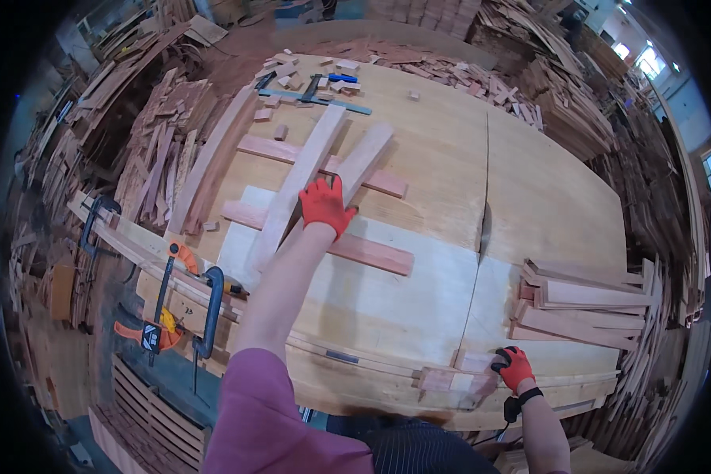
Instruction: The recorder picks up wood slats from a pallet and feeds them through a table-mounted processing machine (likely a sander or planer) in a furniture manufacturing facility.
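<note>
My left hand (325, 207), in a red glove, reaches far across the table and closes round a pale wooden board (367, 154) that lies at a slant. A second long board (304, 178) lies just left of it. Both rest across two reddish wood strips, the farther strip (268, 148) and the nearer strip (375, 254). At the near right edge, my right hand (513, 367), also red-gloved with a black wrist strap, curls its fingers on a short wood block (475, 361). Another short wood piece (450, 381) lies beside that block. The undersides of both hands are hidden.
Wooden pieces (584, 296) are stacked at the table's right side. Clamps (211, 312) grip the near left edge. A bar clamp (324, 99) and small offcuts (284, 75) lie at the far left. A gap (482, 213) crosses the tabletop. Lumber piles (565, 103) surround the table.
</note>
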